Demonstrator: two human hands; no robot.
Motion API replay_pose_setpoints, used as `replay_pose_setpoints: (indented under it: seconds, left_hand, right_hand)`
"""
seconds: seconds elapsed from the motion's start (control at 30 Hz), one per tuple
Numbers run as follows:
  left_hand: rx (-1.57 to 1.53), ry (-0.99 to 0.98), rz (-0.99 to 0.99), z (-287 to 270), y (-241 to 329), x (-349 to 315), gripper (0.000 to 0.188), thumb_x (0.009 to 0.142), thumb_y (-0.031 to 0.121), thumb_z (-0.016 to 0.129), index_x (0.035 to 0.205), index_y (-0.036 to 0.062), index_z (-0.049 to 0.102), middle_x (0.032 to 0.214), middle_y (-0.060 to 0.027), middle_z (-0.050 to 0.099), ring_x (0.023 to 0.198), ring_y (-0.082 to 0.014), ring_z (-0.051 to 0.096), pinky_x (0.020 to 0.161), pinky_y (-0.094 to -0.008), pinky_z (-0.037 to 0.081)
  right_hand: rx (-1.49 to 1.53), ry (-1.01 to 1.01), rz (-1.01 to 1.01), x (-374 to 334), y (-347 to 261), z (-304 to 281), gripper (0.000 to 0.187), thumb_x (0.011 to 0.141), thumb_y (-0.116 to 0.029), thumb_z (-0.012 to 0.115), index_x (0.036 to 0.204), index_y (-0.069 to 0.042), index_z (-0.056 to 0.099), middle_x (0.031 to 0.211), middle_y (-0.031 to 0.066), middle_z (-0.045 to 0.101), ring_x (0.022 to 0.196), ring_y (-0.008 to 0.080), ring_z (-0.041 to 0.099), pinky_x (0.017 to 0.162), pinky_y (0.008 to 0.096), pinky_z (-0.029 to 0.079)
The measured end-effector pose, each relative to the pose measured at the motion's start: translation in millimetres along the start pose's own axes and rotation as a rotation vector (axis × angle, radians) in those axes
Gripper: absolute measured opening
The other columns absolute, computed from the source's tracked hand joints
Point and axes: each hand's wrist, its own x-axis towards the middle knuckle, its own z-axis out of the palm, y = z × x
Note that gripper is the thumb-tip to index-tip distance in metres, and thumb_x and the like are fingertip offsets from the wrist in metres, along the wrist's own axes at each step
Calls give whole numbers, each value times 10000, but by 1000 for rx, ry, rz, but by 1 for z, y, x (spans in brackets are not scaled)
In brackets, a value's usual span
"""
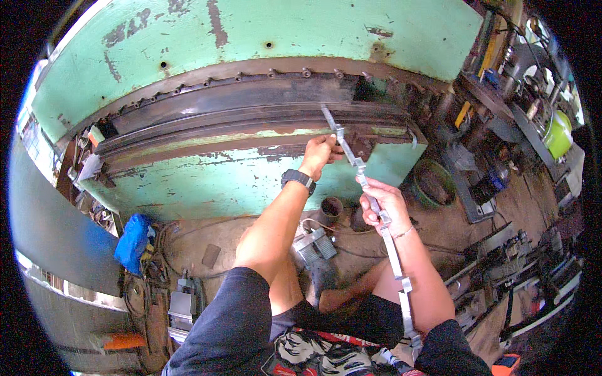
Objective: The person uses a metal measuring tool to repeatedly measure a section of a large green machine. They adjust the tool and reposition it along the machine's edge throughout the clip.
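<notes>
A long, narrow metal strip [393, 254], bent into repeated square steps, runs from the green press brake's [207, 182] die edge back toward my body. Its far end lies at the dark lower die [251, 119], below the upper blade. My left hand [321, 156], wearing a black watch, is closed at the strip's far part, with thumb and fingers against it. Nearer to me, my right hand [385, 202] wraps round the strip's middle. The near end hangs along my right forearm, beside my dark sleeve.
A foot pedal [315, 245] stands on the floor below my hands, beside a round metal can [330, 208]. A green bin [434, 183] is at the right of the machine. Metal bars [514, 263] are piled at right; a blue bag [133, 243] lies at left.
</notes>
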Motion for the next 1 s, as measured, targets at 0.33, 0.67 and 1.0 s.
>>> replay_pose_setpoints:
  seconds: [0.33, 0.67, 1.0]
  left_hand:
    - [-608, 209, 42, -55, 21, 17, 313, 1044, 329, 485, 1124, 35, 560, 953, -159, 729, 742, -250, 707, 646, -371, 549]
    - [-215, 212, -104, -99, 48, 38, 257, 961, 236, 597, 1102, 23, 625, 973, -128, 743, 743, -205, 667, 610, -351, 497]
    - [-233, 372, 8, -97, 45, 58, 145, 849, 64, 656, 915, -65, 658, 748, -168, 709, 465, -177, 545, 410, -297, 374]
  right_hand:
    - [88, -90, 27, 43, 38, 72, 302, 992, -134, 546, 1278, -38, 572, 683, 82, 595, 419, 157, 515, 354, 295, 380]
    - [91, -1, 8, 36, 59, 106, 336, 969, -128, 560, 1285, -16, 578, 685, 92, 625, 431, 176, 551, 381, 313, 448]
    - [241, -15, 57, 26, 48, 125, 328, 990, -126, 519, 1305, -46, 564, 696, 89, 595, 435, 173, 528, 385, 310, 420]
